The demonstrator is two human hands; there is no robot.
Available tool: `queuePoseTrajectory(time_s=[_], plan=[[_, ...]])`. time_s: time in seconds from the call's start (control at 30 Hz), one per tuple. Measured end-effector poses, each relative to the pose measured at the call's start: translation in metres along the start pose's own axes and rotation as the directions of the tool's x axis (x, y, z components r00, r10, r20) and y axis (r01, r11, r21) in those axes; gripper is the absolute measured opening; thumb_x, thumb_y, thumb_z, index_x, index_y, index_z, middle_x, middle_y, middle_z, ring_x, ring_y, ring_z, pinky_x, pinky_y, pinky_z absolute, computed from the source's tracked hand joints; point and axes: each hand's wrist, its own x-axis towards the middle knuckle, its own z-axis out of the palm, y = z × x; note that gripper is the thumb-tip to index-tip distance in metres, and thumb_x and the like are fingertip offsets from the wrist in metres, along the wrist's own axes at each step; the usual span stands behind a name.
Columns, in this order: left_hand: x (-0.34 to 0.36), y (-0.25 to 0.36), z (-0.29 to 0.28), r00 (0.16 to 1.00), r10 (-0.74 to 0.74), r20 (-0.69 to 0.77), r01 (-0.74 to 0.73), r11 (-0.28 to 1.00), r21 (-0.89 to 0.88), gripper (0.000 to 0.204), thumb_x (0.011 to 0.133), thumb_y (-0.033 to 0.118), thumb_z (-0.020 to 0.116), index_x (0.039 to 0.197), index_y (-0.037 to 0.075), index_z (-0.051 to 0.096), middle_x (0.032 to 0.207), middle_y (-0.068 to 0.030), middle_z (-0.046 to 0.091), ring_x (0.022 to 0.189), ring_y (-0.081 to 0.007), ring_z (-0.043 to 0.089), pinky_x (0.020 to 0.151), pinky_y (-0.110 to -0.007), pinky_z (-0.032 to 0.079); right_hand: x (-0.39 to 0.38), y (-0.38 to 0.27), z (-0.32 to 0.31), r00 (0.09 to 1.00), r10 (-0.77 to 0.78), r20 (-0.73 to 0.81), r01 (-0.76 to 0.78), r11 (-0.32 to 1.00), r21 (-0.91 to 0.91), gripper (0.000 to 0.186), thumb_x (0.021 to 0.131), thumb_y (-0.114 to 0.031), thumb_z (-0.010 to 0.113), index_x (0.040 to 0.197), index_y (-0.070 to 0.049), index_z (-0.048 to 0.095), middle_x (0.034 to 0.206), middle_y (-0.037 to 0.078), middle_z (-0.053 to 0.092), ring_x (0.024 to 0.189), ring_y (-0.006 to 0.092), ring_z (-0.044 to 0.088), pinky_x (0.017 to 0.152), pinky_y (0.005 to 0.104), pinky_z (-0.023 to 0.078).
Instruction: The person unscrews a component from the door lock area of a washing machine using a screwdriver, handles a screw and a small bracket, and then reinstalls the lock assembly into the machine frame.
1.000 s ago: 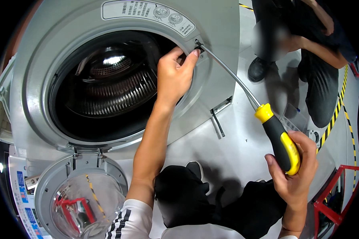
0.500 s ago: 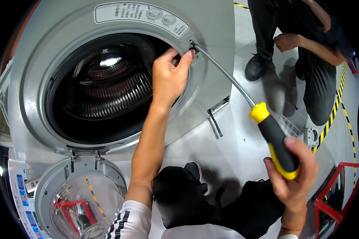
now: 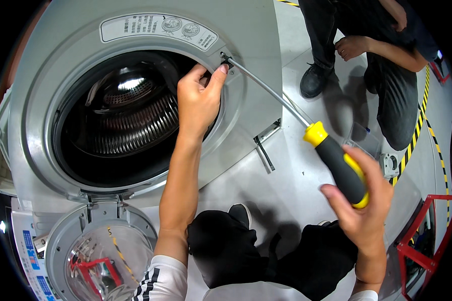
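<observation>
Grey floor [image 3: 286,195] for bg, striped tape [image 3: 408,154] at R, outer parts bent & cut to black by the fisheye rim. Washer [image 3: 40,110] fills upper L, front panel [image 3: 256,40] toward you, top edge cut off. Screwdriver [image 3: 331,158], yellow/blk handle: shaft runs from upper-R rim of panel's opening out past panel's R edge, handle over floor. Tip sits by small blk part [image 3: 227,62]; screw contact too small to tell. Your L hand [image 3: 200,103] is at same rim: thumb against that blk part, other fingertips hidden behind rim, so can't tell if clamped on it. Your R hand [image 3: 369,210] curls round the handle's butt end, thumb tip apart from it; palm side hidden, can't tell if grip is closed. Drum [image 3: 130,135] is L of your L hand, partly covered, deep interior dark. Round door [image 3: 63,251] hinges at opening's lower rim, bottom cut off. Metal bracket [image 3: 268,129] at panel's lower-R corner. Co-worker [image 3: 399,110] upper R, upper body cut off; clear box [image 3: 362,140] beside their leg, hard to make out vs floor. Red frame [image 3: 418,256] lower R, partly lost in rim.
</observation>
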Motion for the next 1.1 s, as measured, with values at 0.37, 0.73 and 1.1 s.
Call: queuePoseTrajectory(time_s=[0.37, 0.73, 1.1], plan=[[-0.026, 0.017, 0.005, 0.974, 0.091, 0.207, -0.093, 0.996, 0.0, 0.057, 0.087, 0.005, 0.059, 0.133, -0.01, 0.028, 0.122, -0.0201, 0.051, 0.116, -0.0249, 0.049, 0.099, -0.033, 0.038, -0.04, 0.041, -0.047, 0.841, 0.525, -0.132, -0.38, 0.746, 0.546, 0.062, 0.082, -0.043, 0.057, 0.118, 0.007, 0.046, 0.061, 0.002, 0.05, 0.033, 0.0023, 0.037, 0.032, 0.0155, 0.029], [-0.072, 0.025, -0.006, 0.952, 0.121, 0.281, -0.285, 0.682, 0.674, 0.037, 0.078, 0.005, 0.068, 0.113, -0.005, 0.06, 0.106, -0.0185, 0.065, 0.099, -0.0233, 0.063, 0.085, -0.03, 0.048, -0.114, 0.103, -0.059, 0.621, 0.763, -0.179, -0.53, 0.576, 0.622, 0.054, 0.089, -0.04, 0.053, 0.119, 0.004, 0.046, 0.051, -0.003, 0.037, 0.034, 0.0018, 0.031, 0.033, 0.0166, 0.022], [-0.109, -0.121, 0.069, 0.329, -0.391, 0.86, -0.105, 0.89, 0.444, 0.023, 0.084, 0.015, 0.063, 0.102, 0.0, 0.065, 0.091, -0.0148, 0.068, 0.08, -0.0209, 0.067, 0.074, -0.031, 0.052, -0.153, 0.142, -0.044, 0.22, 0.972, 0.079, -0.492, 0.04, 0.87, 0.043, 0.09, -0.043, 0.053, 0.11, -0.005, 0.052, 0.052, 0.0, 0.039, 0.039, 0.0065, 0.031, 0.039, 0.0192, 0.024]])
